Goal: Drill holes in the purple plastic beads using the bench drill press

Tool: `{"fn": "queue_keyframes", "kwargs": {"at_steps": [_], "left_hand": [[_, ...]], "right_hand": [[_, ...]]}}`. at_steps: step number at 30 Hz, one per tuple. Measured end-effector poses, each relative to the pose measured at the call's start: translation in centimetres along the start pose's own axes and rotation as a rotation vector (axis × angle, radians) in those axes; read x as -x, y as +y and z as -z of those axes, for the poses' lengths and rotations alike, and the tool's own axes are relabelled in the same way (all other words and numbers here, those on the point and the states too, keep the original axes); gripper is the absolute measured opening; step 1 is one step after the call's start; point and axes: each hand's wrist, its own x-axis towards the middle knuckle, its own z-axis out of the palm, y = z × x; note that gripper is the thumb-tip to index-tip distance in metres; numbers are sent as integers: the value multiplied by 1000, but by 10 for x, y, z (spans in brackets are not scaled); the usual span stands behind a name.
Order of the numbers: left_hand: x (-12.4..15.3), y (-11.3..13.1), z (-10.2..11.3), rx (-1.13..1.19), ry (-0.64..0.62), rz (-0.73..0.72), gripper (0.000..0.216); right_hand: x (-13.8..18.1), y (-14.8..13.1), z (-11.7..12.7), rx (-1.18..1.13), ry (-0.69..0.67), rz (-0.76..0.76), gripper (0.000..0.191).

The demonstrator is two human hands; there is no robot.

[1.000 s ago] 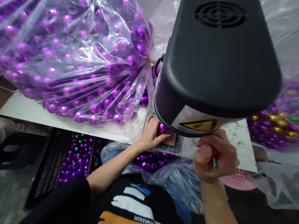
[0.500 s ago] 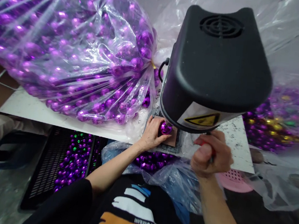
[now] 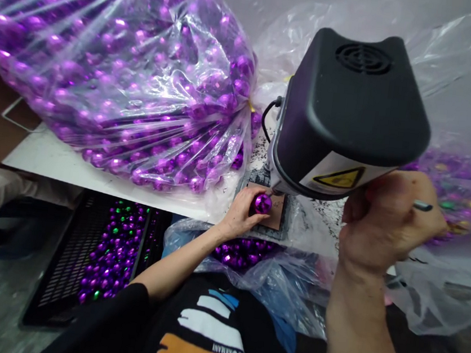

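My left hand (image 3: 241, 210) grips a shiny purple ball (image 3: 262, 203) between thumb and fingers. It holds the ball over a brown square pad (image 3: 274, 218) on a dark plate, just in front of a black machine head (image 3: 357, 111) with a yellow warning label. My right hand (image 3: 392, 220) is closed beside the machine's right side, fingers partly behind its housing. A short, dark grey, rod-like end (image 3: 422, 206) pokes out of that fist; the rest of it is hidden. Below the plate, an open clear bag (image 3: 291, 287) holds more purple balls (image 3: 246, 252).
A big tied clear bag of purple balls (image 3: 143, 87) covers the white table (image 3: 71, 163) on the left. Below stands a black crate (image 3: 58, 270) with purple and green balls. More bagged balls (image 3: 459, 185) lie at the right. A black cable (image 3: 266, 120) loops by the machine.
My right hand has moved up and to the right, from the table's front to beside the machine. My left hand keeps the purple ball at the pad. The view has shifted slightly.
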Motion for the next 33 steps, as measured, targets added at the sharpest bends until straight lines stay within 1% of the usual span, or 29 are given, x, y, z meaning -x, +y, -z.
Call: {"fn": "queue_keyframes", "kwargs": {"at_steps": [2, 4, 6, 8, 10, 12, 14, 15, 16, 17, 18, 19, 20, 21, 22, 23, 24, 25, 27, 29, 31, 33], "left_hand": [[9, 5, 10, 23, 20, -19, 59], [23, 13, 23, 22, 2, -20, 61], [42, 22, 36, -5, -79, -24, 59], [62, 29, 45, -81, -199, -54, 55], [80, 33, 46, -202, -309, -93, 51], [93, 33, 41, -296, -394, -111, 52], [101, 32, 40, -321, -448, -97, 64], [103, 30, 42, -311, -463, -72, 70], [106, 29, 48, -289, -479, -32, 72], [109, 28, 57, -253, -512, 24, 68], [113, 26, 68, -193, -572, 95, 58], [117, 25, 82, -108, -668, 184, 43], [122, 24, 96, 21, -809, 284, 32], [128, 23, 109, 184, -967, 399, 26], [134, 23, 121, 331, -1076, 517, 26], [140, 23, 129, 454, -1139, 613, 29], [147, 23, 134, 546, -1158, 693, 35], [153, 23, 135, 605, -1140, 748, 43], [164, 21, 131, 684, -1069, 815, 55], [172, 14, 125, 764, -1049, 869, 57], [172, 6, 123, 787, -1099, 893, 57], [161, 1, 128, 705, -1163, 842, 57]], "right_hand": [[0, 0, 0, -10, -12, 3, 48], [-1, 1, 0, -17, -6, 12, 49], [-1, 1, -1, -18, 7, 19, 49], [-1, 2, -2, -22, 14, 11, 47], [-1, 2, -3, -30, 16, -2, 46], [-1, 3, -3, -30, 24, 0, 46], [-1, 3, -3, -26, 33, 11, 48], [-1, 3, -2, -26, 32, 12, 48], [-1, 3, -2, -26, 26, 9, 49], [-2, 3, -1, -29, 17, 6, 49], [-2, 3, 0, -31, 8, 5, 49], [-2, 3, 0, -31, 4, 4, 49], [-2, 3, 0, -28, 5, 8, 49], [-2, 3, -1, -26, 8, 14, 50], [-2, 4, -2, -26, 14, 25, 52], [-1, 4, -3, -24, 25, 36, 54], [-1, 4, -4, -22, 42, 46, 57], [-1, 4, -6, -24, 63, 49, 60], [-1, 3, -8, -36, 94, 30, 63], [-2, 3, -9, -48, 92, -2, 64], [-4, 1, -8, -48, 71, -18, 61], [-5, 0, -7, -43, 71, -28, 55]]}}
